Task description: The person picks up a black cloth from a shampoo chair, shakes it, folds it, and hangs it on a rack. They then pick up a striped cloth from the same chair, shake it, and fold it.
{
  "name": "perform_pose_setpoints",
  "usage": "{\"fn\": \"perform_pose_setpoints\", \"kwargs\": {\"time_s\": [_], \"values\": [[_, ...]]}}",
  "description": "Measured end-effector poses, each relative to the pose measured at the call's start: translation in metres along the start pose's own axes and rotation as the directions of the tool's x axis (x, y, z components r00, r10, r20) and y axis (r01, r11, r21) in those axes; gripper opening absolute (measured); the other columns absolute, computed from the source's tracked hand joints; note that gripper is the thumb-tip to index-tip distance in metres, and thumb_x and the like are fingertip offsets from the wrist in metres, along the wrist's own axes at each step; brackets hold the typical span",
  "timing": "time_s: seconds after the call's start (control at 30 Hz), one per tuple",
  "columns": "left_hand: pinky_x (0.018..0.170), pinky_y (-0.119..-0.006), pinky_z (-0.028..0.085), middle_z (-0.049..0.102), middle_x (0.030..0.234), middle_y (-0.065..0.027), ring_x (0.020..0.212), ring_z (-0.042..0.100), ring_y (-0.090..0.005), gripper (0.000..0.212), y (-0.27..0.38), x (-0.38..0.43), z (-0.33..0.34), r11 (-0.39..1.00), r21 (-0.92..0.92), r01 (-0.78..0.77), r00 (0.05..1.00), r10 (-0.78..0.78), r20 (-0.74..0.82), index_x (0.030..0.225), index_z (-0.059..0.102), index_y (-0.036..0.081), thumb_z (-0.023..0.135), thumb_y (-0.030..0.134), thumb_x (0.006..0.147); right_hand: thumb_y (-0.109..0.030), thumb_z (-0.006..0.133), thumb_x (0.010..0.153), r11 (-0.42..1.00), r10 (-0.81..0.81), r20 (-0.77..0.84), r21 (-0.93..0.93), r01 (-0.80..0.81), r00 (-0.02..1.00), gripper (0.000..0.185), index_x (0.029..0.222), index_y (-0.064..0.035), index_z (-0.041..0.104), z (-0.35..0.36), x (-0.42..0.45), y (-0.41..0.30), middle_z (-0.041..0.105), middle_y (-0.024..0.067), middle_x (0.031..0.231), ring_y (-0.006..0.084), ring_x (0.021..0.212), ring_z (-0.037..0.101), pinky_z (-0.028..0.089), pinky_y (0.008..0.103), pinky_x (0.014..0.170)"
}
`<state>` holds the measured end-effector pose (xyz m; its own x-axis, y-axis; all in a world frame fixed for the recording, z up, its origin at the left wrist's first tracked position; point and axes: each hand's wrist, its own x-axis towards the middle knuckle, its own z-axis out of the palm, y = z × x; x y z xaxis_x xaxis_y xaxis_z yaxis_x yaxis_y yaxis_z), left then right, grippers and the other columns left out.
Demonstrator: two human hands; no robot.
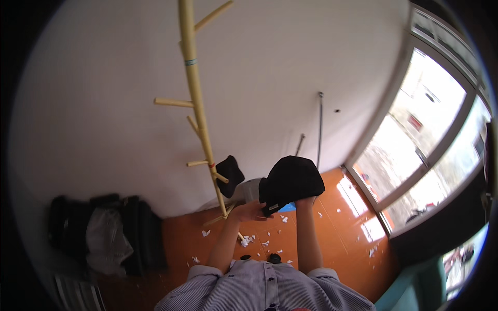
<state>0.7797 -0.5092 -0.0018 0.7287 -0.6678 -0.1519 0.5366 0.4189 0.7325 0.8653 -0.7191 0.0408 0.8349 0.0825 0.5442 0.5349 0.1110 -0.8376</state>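
A black fabric hat [292, 179] is held up in front of me, its brim towards the left. My right hand [306, 201] is under or inside the hat, its fingers mostly hidden by the fabric. My left hand [251, 212] is at the lower left edge of the brim, fingers extended; whether it grips the fabric is unclear. Left of the hat stands a pale wooden coat rack [199, 105] with short pegs. A second black hat [230, 175] hangs low on the rack.
Torn white paper scraps [245, 241] lie on the orange tiled floor [330, 233]. A black chair [146, 233] with a light striped cloth [107, 237] stands at left. Behind the held hat is a grey bin [252, 189]. Glazed doors [422, 155] are at right.
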Motion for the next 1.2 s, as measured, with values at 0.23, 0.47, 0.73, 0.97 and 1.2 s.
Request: {"fn": "perform_pose_setpoints", "kwargs": {"time_s": [0.23,0.47,0.73,0.97,1.2], "values": [[0.069,-0.022,0.050,0.058,0.098,-0.0054,0.086,0.058,-0.0127,0.028,0.007,-0.025,-0.012,0.941,-0.024,-0.338,0.845,0.292,-0.448,0.110,0.052,0.003,0.058,0.016,0.086,-0.037,0.034,0.093,0.991,-0.041,0.278,-0.114,0.075,0.960,0.046,0.127,-0.0073,0.040,0.058,0.068,0.052,0.045,0.0085,0.128,0.0236,0.119,0.042,0.032,0.0388,0.102],[0.060,-0.019,0.050,0.058,0.081,-0.0018,0.073,0.059,-0.0104,0.019,-0.031,-0.083,-0.022,0.805,0.074,-0.589,0.506,0.438,-0.743,0.099,0.055,0.005,0.061,0.013,0.083,-0.026,0.042,0.091,0.555,0.156,0.575,0.622,-0.552,0.803,0.041,0.126,-0.0065,0.040,0.130,0.077,0.060,0.045,0.0079,0.128,0.0221,0.119,0.041,0.033,0.0360,0.100],[0.048,-0.016,0.042,0.057,0.072,-0.0009,0.058,0.052,-0.0074,0.012,-0.021,-0.122,0.005,0.685,0.242,-0.687,-0.008,0.326,-0.945,0.091,0.058,0.004,0.063,0.011,0.082,-0.038,0.032,0.092,0.428,0.005,0.738,0.608,-0.668,0.675,0.048,0.130,-0.0089,0.036,0.195,0.083,0.085,0.039,0.0119,0.133,0.0282,0.122,0.037,0.029,0.0422,0.103],[0.067,-0.026,0.045,0.057,0.087,-0.0032,0.080,0.054,-0.0144,0.033,-0.006,-0.113,-0.003,0.583,0.185,-0.791,0.061,0.377,-0.924,0.098,0.056,0.005,0.067,0.028,0.078,-0.052,0.015,0.090,-0.264,0.121,0.834,0.550,-0.792,0.539,0.062,0.131,-0.0093,0.034,0.211,0.076,0.146,0.036,0.0124,0.136,0.0320,0.125,0.032,0.024,0.0460,0.105],[0.077,-0.040,0.048,0.057,0.100,-0.0109,0.089,0.056,-0.0247,0.064,-0.026,-0.077,-0.070,0.389,-0.123,-0.913,0.194,0.148,-0.970,0.104,0.051,0.001,0.061,0.055,0.072,-0.048,0.025,0.088,-0.445,0.278,0.955,0.226,-0.866,0.107,0.059,0.125,-0.0057,0.042,0.176,0.074,0.138,0.043,0.0146,0.130,0.0317,0.120,0.039,0.027,0.0461,0.103]]}}
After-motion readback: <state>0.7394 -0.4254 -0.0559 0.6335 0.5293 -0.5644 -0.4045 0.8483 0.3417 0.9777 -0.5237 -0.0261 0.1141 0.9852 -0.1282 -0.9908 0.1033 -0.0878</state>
